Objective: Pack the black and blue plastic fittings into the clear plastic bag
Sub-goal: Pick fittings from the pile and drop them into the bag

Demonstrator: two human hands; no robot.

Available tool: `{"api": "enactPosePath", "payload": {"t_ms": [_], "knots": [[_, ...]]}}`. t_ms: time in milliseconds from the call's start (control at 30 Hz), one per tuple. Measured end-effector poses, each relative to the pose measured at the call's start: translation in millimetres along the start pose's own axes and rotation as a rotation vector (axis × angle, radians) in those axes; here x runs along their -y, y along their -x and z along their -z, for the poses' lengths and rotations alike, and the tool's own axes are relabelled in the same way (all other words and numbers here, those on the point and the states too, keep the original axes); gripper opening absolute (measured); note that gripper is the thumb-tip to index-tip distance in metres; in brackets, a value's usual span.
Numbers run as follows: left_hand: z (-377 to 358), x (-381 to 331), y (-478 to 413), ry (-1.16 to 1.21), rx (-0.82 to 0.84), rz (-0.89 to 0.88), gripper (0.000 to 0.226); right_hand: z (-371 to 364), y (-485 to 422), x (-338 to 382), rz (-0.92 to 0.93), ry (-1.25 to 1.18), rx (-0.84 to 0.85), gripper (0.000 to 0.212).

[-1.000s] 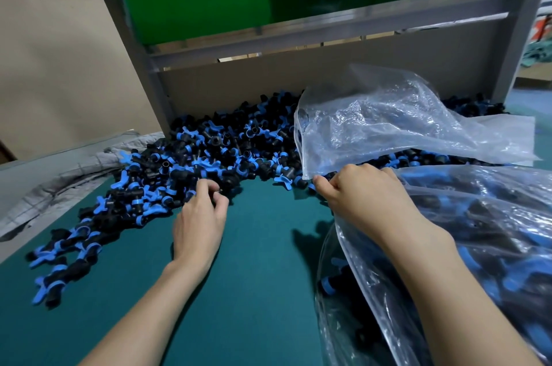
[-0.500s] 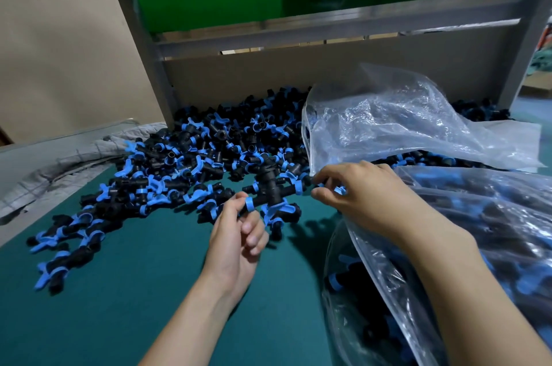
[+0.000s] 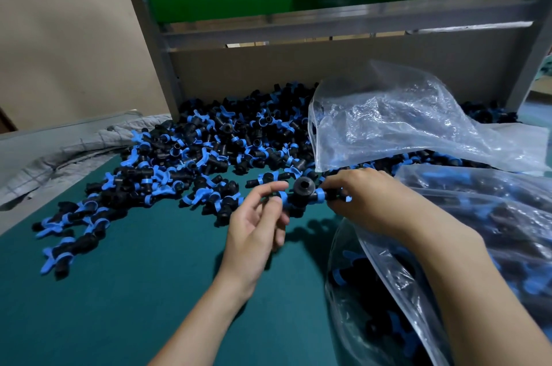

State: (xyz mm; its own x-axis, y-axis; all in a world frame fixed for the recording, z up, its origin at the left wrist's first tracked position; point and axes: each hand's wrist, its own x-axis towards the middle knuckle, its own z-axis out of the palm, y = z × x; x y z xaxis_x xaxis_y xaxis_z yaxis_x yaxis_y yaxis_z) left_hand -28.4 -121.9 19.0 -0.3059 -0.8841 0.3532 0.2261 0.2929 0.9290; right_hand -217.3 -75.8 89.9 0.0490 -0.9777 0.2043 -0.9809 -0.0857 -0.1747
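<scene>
— Above the tabletop's (image 3: 119, 291) middle, where's the fitting (image 3: 303, 193)?
— Pinched between both hands, long axis left to right: left hand (image 3: 254, 234) fingers grip one end, right hand (image 3: 367, 201) fingers the other.
— And the bag (image 3: 388, 291)?
— Just beside the right hand, toward the right edge.
— Since earlier?
— Lifted off the pile (image 3: 209, 153), carried bagward.

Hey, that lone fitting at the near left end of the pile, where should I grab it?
Probably pinch the lone fitting across its black barrel, coming from above. It lies flat on the green mat with open space around it, and the thin blue wings at its near end look awkward to hold.
</scene>
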Motion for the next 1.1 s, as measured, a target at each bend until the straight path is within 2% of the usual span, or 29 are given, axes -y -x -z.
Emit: {"api": "enactPosePath", "payload": {"t_ms": [100, 433, 1100], "knots": [[-3.5, 2.9, 3.2, -0.037, 0.019, -0.006, 0.023, -0.7, -0.8, 0.6, 0.011, -0.024, -0.005, 0.021], [-4.7, 0.9, 6.9, -0.189, -0.037, -0.083, 0.026, -3.3, 0.0, -0.9, -0.006, -0.038, -0.034, 0.019], [-6.1, -2.2, 7.0, -0.160, -0.037, -0.084, 0.025, -2.2, -0.4, -0.5, 0.000, -0.061, 0.014, 0.012]]}}
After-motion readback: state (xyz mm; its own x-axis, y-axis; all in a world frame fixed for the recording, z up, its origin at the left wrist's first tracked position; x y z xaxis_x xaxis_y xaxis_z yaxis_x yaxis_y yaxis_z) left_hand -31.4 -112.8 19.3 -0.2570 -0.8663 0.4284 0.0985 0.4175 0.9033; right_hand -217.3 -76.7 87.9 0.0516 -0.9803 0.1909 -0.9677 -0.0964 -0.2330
